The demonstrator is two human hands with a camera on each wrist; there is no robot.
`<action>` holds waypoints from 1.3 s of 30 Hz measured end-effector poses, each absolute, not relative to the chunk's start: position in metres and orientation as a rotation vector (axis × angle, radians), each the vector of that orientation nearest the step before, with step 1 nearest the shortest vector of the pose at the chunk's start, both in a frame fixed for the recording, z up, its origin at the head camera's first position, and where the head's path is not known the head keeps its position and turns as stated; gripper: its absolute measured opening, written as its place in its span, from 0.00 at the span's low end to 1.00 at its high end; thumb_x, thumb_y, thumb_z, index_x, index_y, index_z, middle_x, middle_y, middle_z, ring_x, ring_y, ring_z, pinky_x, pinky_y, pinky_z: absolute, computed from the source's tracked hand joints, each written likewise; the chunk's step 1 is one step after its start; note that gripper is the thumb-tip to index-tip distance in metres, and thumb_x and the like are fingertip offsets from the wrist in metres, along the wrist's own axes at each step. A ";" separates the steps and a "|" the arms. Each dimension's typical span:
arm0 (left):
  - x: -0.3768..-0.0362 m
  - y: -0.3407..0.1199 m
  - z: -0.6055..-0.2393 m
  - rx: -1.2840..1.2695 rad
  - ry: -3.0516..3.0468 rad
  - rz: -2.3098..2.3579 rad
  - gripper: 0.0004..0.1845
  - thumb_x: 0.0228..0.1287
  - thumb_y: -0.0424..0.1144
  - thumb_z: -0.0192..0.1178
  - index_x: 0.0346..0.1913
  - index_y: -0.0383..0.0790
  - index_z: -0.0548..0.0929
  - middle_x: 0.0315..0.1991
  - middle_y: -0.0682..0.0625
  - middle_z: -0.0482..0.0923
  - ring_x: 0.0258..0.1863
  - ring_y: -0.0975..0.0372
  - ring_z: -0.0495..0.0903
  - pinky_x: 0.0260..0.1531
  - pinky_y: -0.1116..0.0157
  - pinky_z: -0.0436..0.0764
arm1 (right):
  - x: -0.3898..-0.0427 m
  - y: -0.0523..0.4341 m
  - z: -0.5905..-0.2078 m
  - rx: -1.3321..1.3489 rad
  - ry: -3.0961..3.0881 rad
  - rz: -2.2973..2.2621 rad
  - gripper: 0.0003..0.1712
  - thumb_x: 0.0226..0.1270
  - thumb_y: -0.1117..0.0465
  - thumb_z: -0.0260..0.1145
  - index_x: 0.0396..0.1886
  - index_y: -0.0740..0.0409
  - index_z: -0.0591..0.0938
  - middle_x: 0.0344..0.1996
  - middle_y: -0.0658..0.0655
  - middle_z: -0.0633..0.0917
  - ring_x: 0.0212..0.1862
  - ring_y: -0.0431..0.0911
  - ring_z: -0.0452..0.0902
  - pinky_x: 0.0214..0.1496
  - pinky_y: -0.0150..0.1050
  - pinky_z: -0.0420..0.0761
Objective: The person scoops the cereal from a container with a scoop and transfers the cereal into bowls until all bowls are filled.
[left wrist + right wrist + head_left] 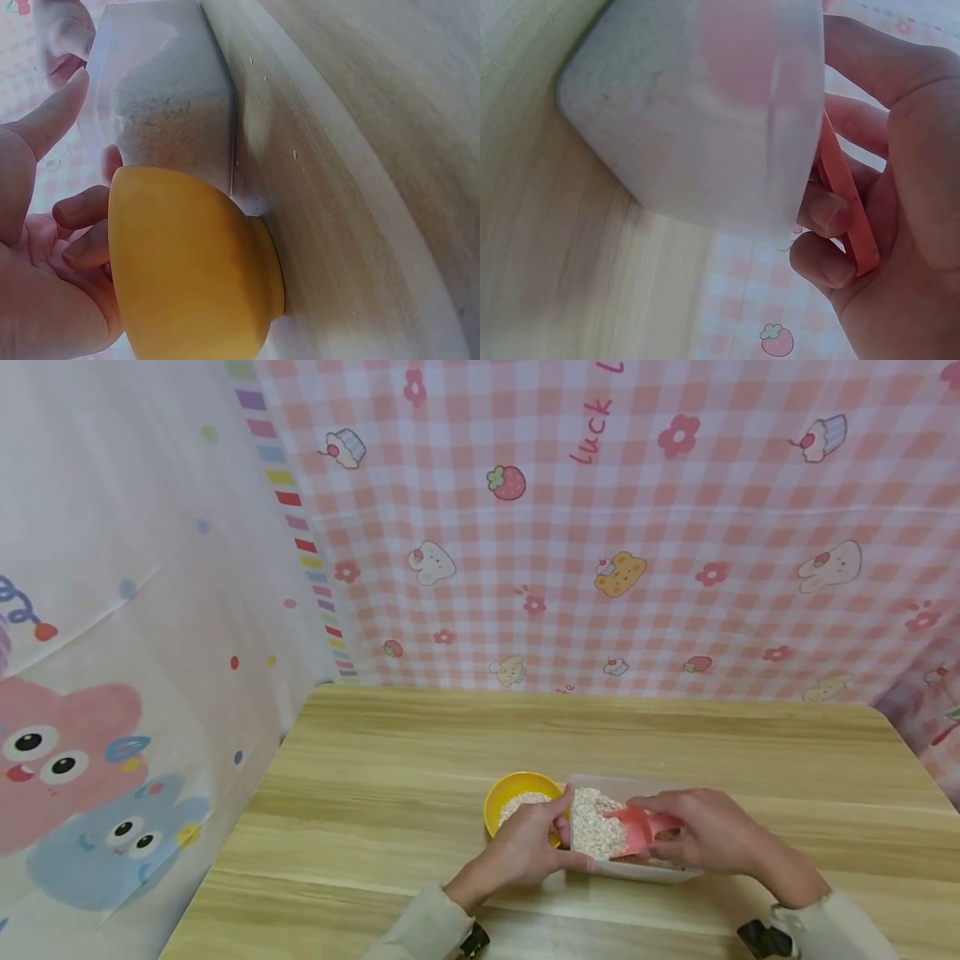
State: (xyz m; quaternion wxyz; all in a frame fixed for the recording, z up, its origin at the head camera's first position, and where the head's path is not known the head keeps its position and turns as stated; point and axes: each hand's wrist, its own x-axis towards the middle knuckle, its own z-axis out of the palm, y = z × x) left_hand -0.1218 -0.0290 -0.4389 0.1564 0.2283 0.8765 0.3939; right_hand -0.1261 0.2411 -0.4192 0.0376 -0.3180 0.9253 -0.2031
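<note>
A translucent plastic container (660, 873) on the table holds pale oat flakes (596, 828), heaped toward its left end. My right hand (716, 828) grips the handle of a pink scoop (639, 830), whose bowl sits in the oats. In the right wrist view, fingers curl round the scoop handle (849, 202) beside the container's wall. My left hand (525, 845) holds the container's left end, thumb at its near side. Just left of it stands a yellow bowl (495, 797) with oats inside. The left wrist view shows this bowl (187, 262) close to the curled fingers.
The wood-grain table (375, 793) stretches out on both sides of the container. Behind it hangs a pink checked cloth (570, 543), with a white cartoon-printed cloth (165, 677) on the left. Small pale crumbs lie on the table beside the container.
</note>
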 end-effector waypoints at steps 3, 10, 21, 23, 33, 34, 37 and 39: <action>-0.122 -0.028 -0.439 0.660 2.512 1.112 0.53 0.52 0.49 0.75 0.76 0.37 0.57 0.27 0.63 0.73 0.20 0.71 0.62 0.22 0.74 0.65 | -0.125 0.244 -0.418 -0.927 2.818 -0.667 0.31 0.55 0.46 0.77 0.57 0.53 0.84 0.44 0.49 0.88 0.32 0.31 0.71 0.31 0.32 0.72; -0.122 -0.028 -0.439 0.653 2.513 1.119 0.53 0.52 0.49 0.76 0.76 0.37 0.58 0.27 0.63 0.73 0.20 0.71 0.63 0.22 0.74 0.66 | -0.125 0.250 -0.417 -0.864 2.764 -0.770 0.30 0.56 0.51 0.76 0.60 0.52 0.82 0.38 0.44 0.86 0.25 0.31 0.64 0.27 0.30 0.67; -0.122 -0.029 -0.440 0.662 2.506 1.134 0.53 0.52 0.49 0.76 0.76 0.38 0.57 0.27 0.62 0.73 0.20 0.71 0.63 0.22 0.74 0.66 | -0.125 0.251 -0.420 -0.822 2.723 -0.929 0.30 0.56 0.52 0.77 0.59 0.51 0.82 0.48 0.52 0.86 0.32 0.33 0.71 0.33 0.30 0.74; -0.122 -0.029 -0.440 0.660 2.503 1.137 0.53 0.52 0.49 0.75 0.76 0.38 0.57 0.27 0.62 0.73 0.20 0.71 0.63 0.22 0.74 0.66 | -0.125 0.251 -0.420 -0.812 2.695 -0.974 0.30 0.56 0.51 0.77 0.60 0.52 0.82 0.49 0.52 0.86 0.33 0.33 0.72 0.34 0.30 0.75; -0.122 -0.029 -0.440 0.659 2.502 1.130 0.53 0.52 0.50 0.75 0.76 0.38 0.57 0.27 0.62 0.74 0.19 0.71 0.63 0.22 0.74 0.67 | -0.126 0.255 -0.425 -0.768 2.493 -1.239 0.31 0.61 0.57 0.74 0.63 0.59 0.79 0.46 0.56 0.86 0.31 0.34 0.76 0.32 0.32 0.78; -0.122 -0.029 -0.440 0.658 2.504 1.130 0.53 0.53 0.50 0.75 0.76 0.38 0.57 0.27 0.63 0.74 0.19 0.71 0.63 0.22 0.74 0.67 | -0.126 0.255 -0.426 -0.771 2.483 -1.258 0.31 0.61 0.57 0.74 0.63 0.59 0.78 0.46 0.57 0.86 0.31 0.34 0.77 0.31 0.32 0.79; -0.122 -0.029 -0.440 0.656 2.505 1.130 0.53 0.53 0.50 0.75 0.76 0.38 0.57 0.27 0.63 0.74 0.19 0.71 0.63 0.22 0.74 0.67 | -0.127 0.255 -0.430 -0.783 2.439 -1.321 0.31 0.62 0.59 0.73 0.64 0.62 0.77 0.44 0.59 0.86 0.31 0.35 0.78 0.31 0.33 0.80; -0.122 -0.029 -0.440 0.651 2.503 1.132 0.53 0.52 0.50 0.75 0.76 0.39 0.57 0.27 0.62 0.74 0.19 0.71 0.63 0.22 0.74 0.67 | -0.127 0.255 -0.432 -0.785 2.403 -1.360 0.31 0.63 0.60 0.73 0.64 0.63 0.76 0.45 0.60 0.85 0.32 0.35 0.79 0.32 0.34 0.81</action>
